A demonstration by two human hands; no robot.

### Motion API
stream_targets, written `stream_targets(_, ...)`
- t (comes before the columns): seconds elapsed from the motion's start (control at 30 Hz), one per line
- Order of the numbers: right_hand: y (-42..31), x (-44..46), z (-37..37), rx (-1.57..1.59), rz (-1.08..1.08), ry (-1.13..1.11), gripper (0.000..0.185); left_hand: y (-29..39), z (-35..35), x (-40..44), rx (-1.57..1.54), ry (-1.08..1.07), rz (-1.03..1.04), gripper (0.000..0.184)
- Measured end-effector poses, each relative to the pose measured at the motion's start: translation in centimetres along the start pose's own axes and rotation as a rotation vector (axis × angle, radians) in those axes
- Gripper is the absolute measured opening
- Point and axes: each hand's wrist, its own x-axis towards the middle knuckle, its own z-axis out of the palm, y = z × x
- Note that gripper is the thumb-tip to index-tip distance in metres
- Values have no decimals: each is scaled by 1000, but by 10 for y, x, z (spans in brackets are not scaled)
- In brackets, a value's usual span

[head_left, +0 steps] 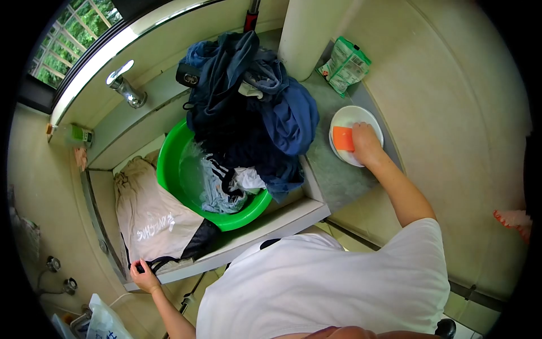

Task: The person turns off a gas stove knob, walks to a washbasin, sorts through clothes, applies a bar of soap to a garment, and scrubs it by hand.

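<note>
One green basin (168, 158) holds clothes (240, 127), one bowl (348, 117) an orange block (342, 139).

Daylight enters from the window (73, 39) at upper left; fairly bright overall, with the sill (96, 70) burnt nearly white, sharp highlights on the tap (134, 96), and soft shadow in the dark clothes (226, 107), where folds sink toward black. Strong fisheye distortion: walls and worktop (339, 181) edges bow, and the round field falls off to black corners. Centre reasonably clear though slightly soft, lettering on the bag (149, 198) readable only in part; detail smears toward the right rim, lower left dimmer.
</note>
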Motion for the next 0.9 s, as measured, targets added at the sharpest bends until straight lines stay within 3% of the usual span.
stream_targets(0.23, 10, -7, 7, 69, -33, 88, 19, -5, 2, 1, -20, 11, 25, 21)
stream_targets(0.43, 18, -2, 5, 33, -115, -25, 16, -6, 2, 2, -33, 11, 27, 21)
stream_targets(0.53, 23, -3, 7, 7, -184, 32, 14, -3, 1, 1, -36, 9, 19, 21)
stream_targets(0.73, 13, -4, 0, -76, -126, 30, 27, -2, 1, 1, -20, 9, 23, 21)
stream_targets(0.9, 22, -1, 13, -1, -140, 59, 23, -2, 1, -1, -33, 12, 16, 20)
